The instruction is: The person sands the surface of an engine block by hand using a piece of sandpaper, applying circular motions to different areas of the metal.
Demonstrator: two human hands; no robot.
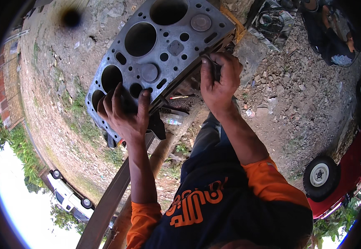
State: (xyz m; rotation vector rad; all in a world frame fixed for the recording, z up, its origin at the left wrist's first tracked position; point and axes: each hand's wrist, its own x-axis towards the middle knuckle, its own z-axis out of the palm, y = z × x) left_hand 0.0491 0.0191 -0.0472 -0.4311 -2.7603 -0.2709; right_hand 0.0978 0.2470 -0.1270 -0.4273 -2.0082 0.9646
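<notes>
A grey metal engine block (164, 41) lies tilted in front of me, its flat top face full of large round cylinder bores and smaller holes. My left hand (126, 118) rests on the near left part of that face, fingers and thumb spread beside a bore. Dark shadow fills the gap under its palm. At the block's right edge, my right hand (222, 83) is closed, with the thumb against the curled fingers. Something small and dark (216, 71) shows in its grip, too hidden to name.
Below the block run a rusty metal beam (108, 203) and a brown pipe (162, 153). Rubble covers the ground. Another person (334, 41) is at the upper right, near a metal part (271, 23). A red vehicle (350, 170) and a white vehicle (69, 195) stand farther off.
</notes>
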